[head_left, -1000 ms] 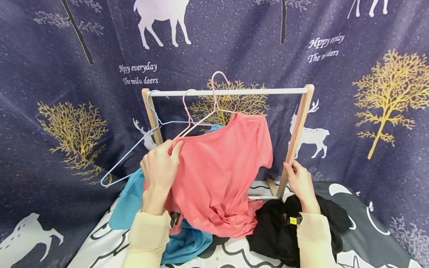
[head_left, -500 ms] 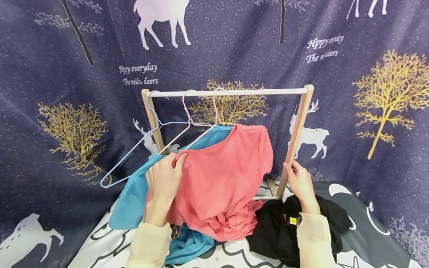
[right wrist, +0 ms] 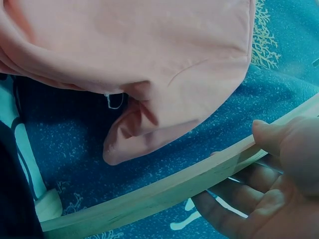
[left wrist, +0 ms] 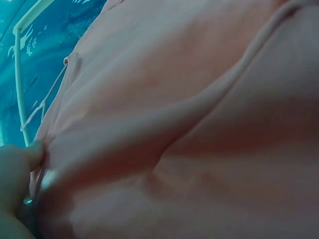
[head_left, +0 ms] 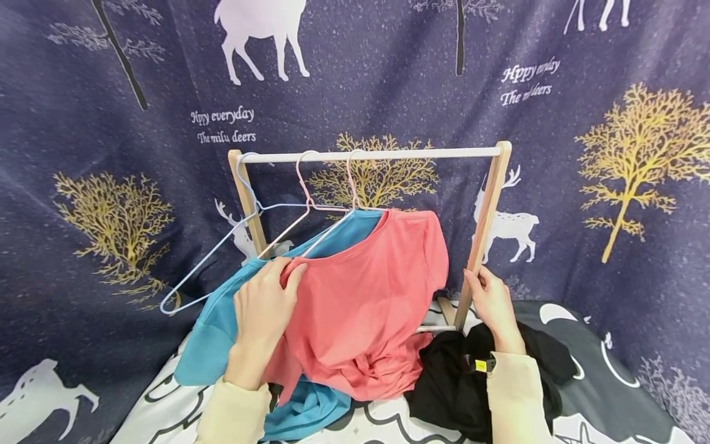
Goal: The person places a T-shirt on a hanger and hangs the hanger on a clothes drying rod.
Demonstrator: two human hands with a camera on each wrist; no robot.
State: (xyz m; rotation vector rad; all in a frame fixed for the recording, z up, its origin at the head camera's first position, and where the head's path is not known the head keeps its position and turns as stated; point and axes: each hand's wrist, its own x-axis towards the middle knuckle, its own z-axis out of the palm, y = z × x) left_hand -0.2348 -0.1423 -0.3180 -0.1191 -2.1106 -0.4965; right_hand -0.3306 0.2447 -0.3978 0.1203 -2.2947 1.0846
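Note:
A coral T-shirt [head_left: 366, 296] hangs on a pink hanger [head_left: 352, 179], whose hook sits over the white bar [head_left: 432, 153] of a small clothes rack. My left hand [head_left: 265, 314] pinches the shirt's shoulder at the left end of that hanger; in the left wrist view its thumb and fingers [left wrist: 34, 154] are against the cloth. On the right, my right hand [head_left: 493, 302] holds the rack's wooden post [head_left: 484, 222] low down, thumb on one side and fingers on the other in the right wrist view. Behind the coral shirt hangs a blue garment [head_left: 216, 333] on another pink hanger [head_left: 302, 179].
A bare light-blue hanger [head_left: 208, 256] hangs at the bar's left end, jutting outward. Black clothing [head_left: 449, 382] lies bunched below the right post. Blue cloth [head_left: 310, 410] lies on the patterned bedding [head_left: 383, 425]. A dark deer-print curtain [head_left: 421, 92] stands behind the rack.
My left hand has come down with the coral T-shirt, and the hanger's hook has dropped from above the bar onto it. The right hand stays on the post. The head view shifts slightly.

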